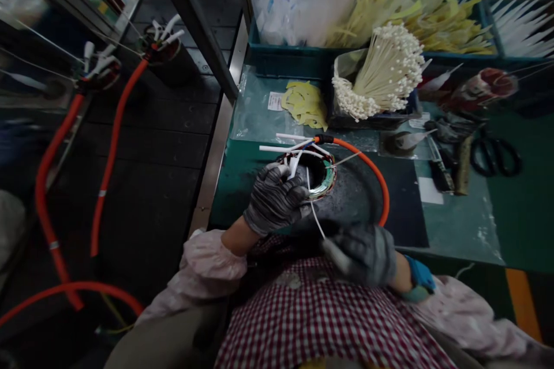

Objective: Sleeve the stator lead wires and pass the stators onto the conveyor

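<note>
A ring-shaped motor stator (329, 176) with copper-red windings lies on the dark mat in front of me. White sleeves (277, 149) stick out from its far side, where an orange cable (381, 179) joins it and curves off to the right. My left hand (277, 199), in a striped grey glove, is closed at the stator's near-left rim, fingers beside a white sleeve. From the rim a thin white strip (318, 220) runs to my right hand (363, 253), which pinches its end. The right hand is gloved and slightly blurred. A pale strand (346, 158) pokes out at the stator's right side.
Behind stand a box of white knob-ended strips (389, 75) and a teal bin (289, 60) with yellow and clear pieces. Yellow scraps (304, 105) lie nearer. Black-handled scissors (496, 153) and a brush (442, 170) lie right. More orange cables (115, 144) hang left, beyond a metal post (194, 23).
</note>
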`<state>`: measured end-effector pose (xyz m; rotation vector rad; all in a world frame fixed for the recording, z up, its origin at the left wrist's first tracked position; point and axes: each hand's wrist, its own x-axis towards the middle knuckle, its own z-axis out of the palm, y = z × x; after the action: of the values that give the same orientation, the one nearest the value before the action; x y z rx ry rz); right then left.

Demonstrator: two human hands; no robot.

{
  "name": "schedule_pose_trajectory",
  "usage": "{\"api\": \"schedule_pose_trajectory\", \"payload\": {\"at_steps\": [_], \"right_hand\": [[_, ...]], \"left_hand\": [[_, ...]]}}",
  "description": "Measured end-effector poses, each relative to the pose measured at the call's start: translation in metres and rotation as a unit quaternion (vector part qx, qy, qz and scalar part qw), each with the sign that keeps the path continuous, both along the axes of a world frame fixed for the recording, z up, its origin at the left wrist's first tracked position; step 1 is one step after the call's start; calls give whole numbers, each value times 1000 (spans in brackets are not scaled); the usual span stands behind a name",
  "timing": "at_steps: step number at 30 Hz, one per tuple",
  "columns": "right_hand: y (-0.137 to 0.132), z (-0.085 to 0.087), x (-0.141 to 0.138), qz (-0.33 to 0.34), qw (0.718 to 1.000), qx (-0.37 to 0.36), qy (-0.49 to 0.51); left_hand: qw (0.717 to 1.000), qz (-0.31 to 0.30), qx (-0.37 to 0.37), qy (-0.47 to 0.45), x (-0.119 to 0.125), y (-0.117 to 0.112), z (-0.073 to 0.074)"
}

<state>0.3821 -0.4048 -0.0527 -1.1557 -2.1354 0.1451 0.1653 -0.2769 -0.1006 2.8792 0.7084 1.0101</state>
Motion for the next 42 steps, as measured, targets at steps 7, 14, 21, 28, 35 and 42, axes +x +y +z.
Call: {"api": "schedule_pose_trajectory", "payload": {"at_steps": [7, 14, 21, 28, 35, 42], "right_hand": [[30, -31, -13, -205, 978, -11, 37], [61, -16, -12, -176, 948, -165, 206], [67, -1, 1, -85, 897, -286, 326], [62, -9, 2, -93, 903, -271, 321], [52, -26, 6, 30, 938, -234, 255], [33, -42, 2, -37, 913, -282, 292]], "left_hand": [[995, -46, -75, -40, -4, 7, 5], [994, -64, -76, -42, -5, 10, -3], [997, -42, -62, -30, -6, 8, -7], [995, -51, -72, -41, -8, 8, -11], [995, -51, -84, -13, -6, 7, -5], [994, -49, -84, -51, -1, 6, -4]]}}
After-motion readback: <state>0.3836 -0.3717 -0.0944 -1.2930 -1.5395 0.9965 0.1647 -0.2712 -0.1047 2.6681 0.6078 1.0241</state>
